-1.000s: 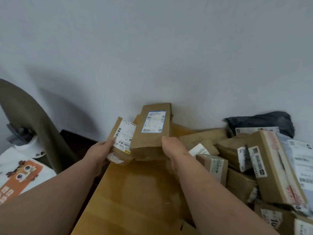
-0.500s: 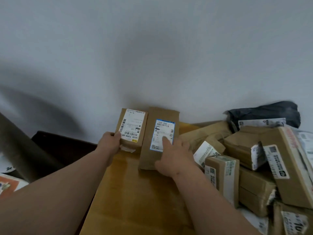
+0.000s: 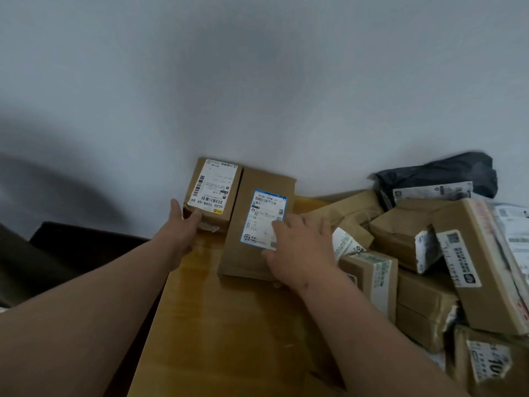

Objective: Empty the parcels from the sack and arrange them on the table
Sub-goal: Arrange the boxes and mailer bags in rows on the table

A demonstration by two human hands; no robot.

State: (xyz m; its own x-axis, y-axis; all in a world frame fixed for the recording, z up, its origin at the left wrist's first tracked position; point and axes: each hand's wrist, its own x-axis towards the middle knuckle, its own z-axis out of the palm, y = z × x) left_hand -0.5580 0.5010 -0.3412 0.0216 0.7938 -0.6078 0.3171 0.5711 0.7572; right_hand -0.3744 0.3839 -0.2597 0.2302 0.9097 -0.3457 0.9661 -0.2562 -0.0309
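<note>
From the head camera I saw two brown parcels lying side by side at the far edge of the surface (image 3: 229, 333), up against the wall (image 3: 257, 81). The small box (image 3: 213, 193) sat in the far left corner with its white label up. The long flat parcel (image 3: 257, 224) lay just beside it, touching or nearly so, with a blue-edged label on top.

My left hand (image 3: 181, 227) touched the near left corner of the small box. Its fingers were straight, so that grip was loose and held nothing. My right hand (image 3: 297, 250) lay flat on the long flat parcel, fingers spread over the label, pressing and not gripping.

I judged this to be the lining-up step: both parcels were down and were being squared against the wall and each other.

A pile of parcels (image 3: 429, 267) lay heaped on the right side of the surface, with a dark bag (image 3: 440, 173) at the far right edge. I could not see the sack.

Next, I thought, the hands should let go and take one parcel from the pile. It should go in the row, next to the long flat parcel. Pulling from the heap could make the others slide.
</note>
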